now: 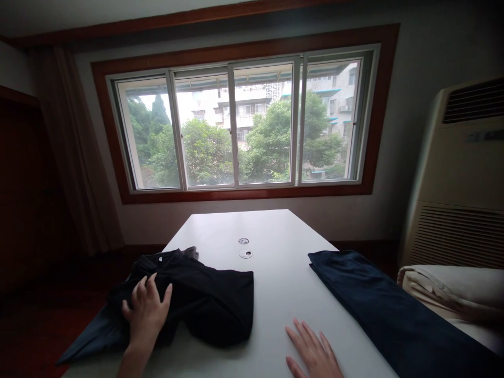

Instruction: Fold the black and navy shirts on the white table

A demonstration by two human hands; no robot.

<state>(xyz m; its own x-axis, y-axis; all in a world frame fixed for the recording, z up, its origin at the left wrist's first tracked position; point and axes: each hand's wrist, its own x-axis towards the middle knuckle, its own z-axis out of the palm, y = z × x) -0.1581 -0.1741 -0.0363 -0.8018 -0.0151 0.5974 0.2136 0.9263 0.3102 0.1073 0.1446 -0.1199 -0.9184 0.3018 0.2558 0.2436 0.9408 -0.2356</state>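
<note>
Left grip (145,315) open, pressing down on the black garment (212,304) at the left edge of the white surface (275,236); right grip (311,352) open, empty, near its front edge; overhanging blue cloth (88,341) liable to slide floorward if dragged.

Left hand (146,311) arched, palm down, fingers spread — right hand (313,353) flatter, fingers splayed, low at frame edge.

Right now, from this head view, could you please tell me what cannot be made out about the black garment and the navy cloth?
Head view:
Black fabric garment: partly hidden under the left hand; dark folds blur together.
Navy cloth: near end cut off by the lower-right edge.
Right hand: wrist cut off by the bottom edge.
</note>
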